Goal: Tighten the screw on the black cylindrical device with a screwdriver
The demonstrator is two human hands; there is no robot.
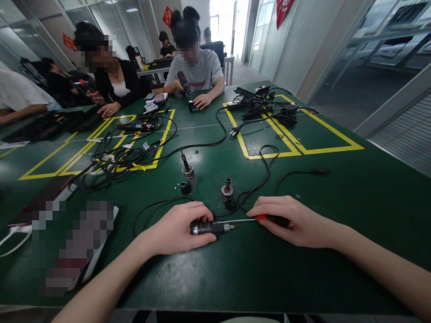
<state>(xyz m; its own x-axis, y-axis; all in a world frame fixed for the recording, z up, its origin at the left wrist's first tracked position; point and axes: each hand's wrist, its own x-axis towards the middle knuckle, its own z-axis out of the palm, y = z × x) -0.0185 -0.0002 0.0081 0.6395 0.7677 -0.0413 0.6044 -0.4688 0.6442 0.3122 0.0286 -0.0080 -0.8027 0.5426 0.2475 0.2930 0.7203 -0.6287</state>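
Cylindrical black tool (pixel 209 228), with a metal nose and a thin bit pointing toward the counter's right edge, lies in the left hand (pixel 178 228), midway along the near edge of the green counter (pixel 232 280) and a little in from it. The left fingers are curled round its body. The right hand (pixel 296 220) has its fingers closed on the handle of a red-and-black screwdriver (pixel 261 218), whose shaft runs just beyond the tool toward the left fingertips — whether its tip touches anything, I cannot tell.

Farther from the near edge, a metal motor-like part (pixel 188 173) stands upright beside a small black cap (pixel 185 188); to the right, a shorter shafted part (pixel 227 190) stands by a black ring (pixel 230 204). Yellow tape (pixel 274 155) outlines boxes toward the far edge, with tangled black cables (pixel 114 157) on the left side. At the far edge, a co-worker in a grey shirt (pixel 205 67) holds a dark power tool (pixel 184 82).
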